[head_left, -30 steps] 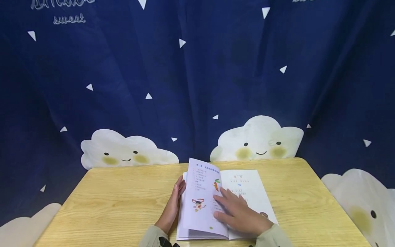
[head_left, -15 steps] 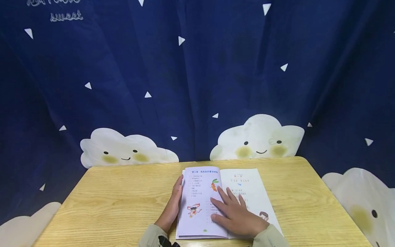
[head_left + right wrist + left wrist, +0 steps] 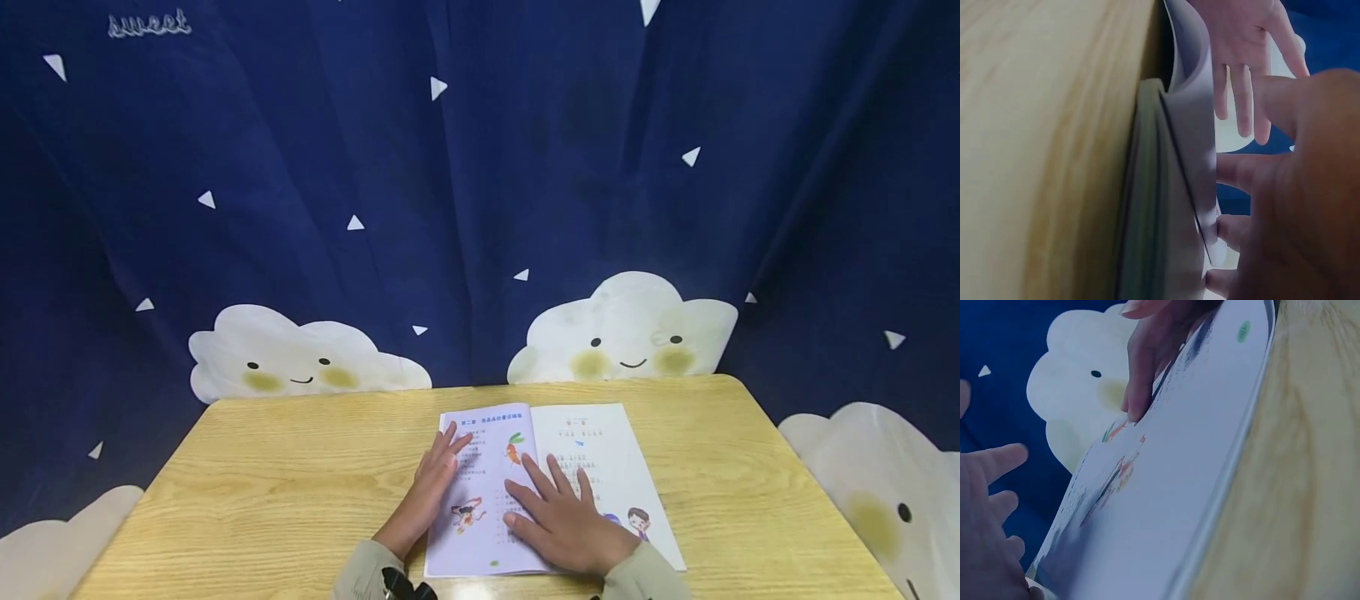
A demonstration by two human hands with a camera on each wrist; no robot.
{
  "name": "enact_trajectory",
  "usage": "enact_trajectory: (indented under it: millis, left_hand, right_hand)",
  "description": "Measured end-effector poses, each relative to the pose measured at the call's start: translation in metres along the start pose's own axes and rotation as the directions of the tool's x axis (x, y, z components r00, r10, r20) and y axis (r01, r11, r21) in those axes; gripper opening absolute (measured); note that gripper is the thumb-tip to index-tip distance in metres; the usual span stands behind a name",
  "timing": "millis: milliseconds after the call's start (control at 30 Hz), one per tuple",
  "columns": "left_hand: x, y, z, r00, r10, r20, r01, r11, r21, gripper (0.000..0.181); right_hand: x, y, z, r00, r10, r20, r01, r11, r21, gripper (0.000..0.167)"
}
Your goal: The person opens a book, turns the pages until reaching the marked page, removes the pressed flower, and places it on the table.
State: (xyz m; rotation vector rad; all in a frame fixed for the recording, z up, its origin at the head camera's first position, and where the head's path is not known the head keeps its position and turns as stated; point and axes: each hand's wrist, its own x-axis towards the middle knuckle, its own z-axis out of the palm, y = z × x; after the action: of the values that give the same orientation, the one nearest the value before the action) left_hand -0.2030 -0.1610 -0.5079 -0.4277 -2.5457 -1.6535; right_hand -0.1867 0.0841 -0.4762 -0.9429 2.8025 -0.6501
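An open book [image 3: 480, 479] lies on the table in the head view, with blue heading text, a carrot picture and a small figure on its left page. My left hand [image 3: 431, 487] is over that page's outer edge, fingers extended; in the right wrist view its fingers look raised off the paper. Spread across the fold is my right hand [image 3: 566, 521], its straight fingertips touching the pages. The left wrist view shows the left hand [image 3: 985, 519] beside the page. In the right wrist view, the right hand [image 3: 1310, 181] has fingertips against the curved page.
The light wooden table [image 3: 292, 492] extends to both sides of the book. Behind it hangs a dark blue curtain [image 3: 480, 183] with white triangles and smiling clouds. Beige sleeves [image 3: 647, 575] reach in from the near edge.
The lifted left page has come down flat onto the book. My left hand has moved from beside the book to over the page. The right hand stays near the fold, fingers more spread.
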Motion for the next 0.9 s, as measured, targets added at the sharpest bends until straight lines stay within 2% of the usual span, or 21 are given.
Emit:
enact_trajectory:
  millis: [67,200,367,500,667,800,900]
  left_hand:
    - [0.002,-0.001,0.001,0.999,0.045,0.014,-0.046,0.997,0.063,0.043]
    - [0.004,-0.004,0.004,0.993,0.102,0.062,-0.109,0.987,0.114,0.046]
    - [0.004,-0.004,0.009,0.983,0.087,0.159,-0.119,0.971,0.208,0.059]
    - [0.004,-0.003,0.014,0.980,0.085,0.180,-0.131,0.955,0.266,0.062]
    - [-0.004,-0.001,0.017,0.974,0.058,0.221,-0.132,0.931,0.340,0.065]
    - [-0.008,0.001,0.012,0.976,0.060,0.208,-0.139,0.911,0.389,0.067]
    - [-0.002,0.001,0.009,0.975,0.085,0.204,-0.166,0.890,0.425,0.067]
  right_hand:
    - [0.001,0.000,0.000,1.000,0.015,-0.003,-0.015,1.000,-0.019,0.060]
    - [0.001,0.001,0.001,0.999,0.037,-0.023,-0.038,0.999,-0.037,0.060]
    - [0.001,0.004,0.006,0.998,0.038,-0.050,-0.041,0.998,-0.051,0.057]
    - [-0.002,0.005,0.008,0.996,0.036,-0.078,-0.041,0.997,-0.061,0.056]
    - [-0.008,-0.001,0.006,0.998,0.060,-0.034,-0.062,0.997,-0.047,0.060]
    - [-0.005,-0.006,0.003,0.999,0.039,-0.023,-0.040,0.998,-0.046,0.060]
    - [0.002,-0.005,-0.003,0.999,0.036,-0.016,-0.037,0.998,-0.045,0.060]
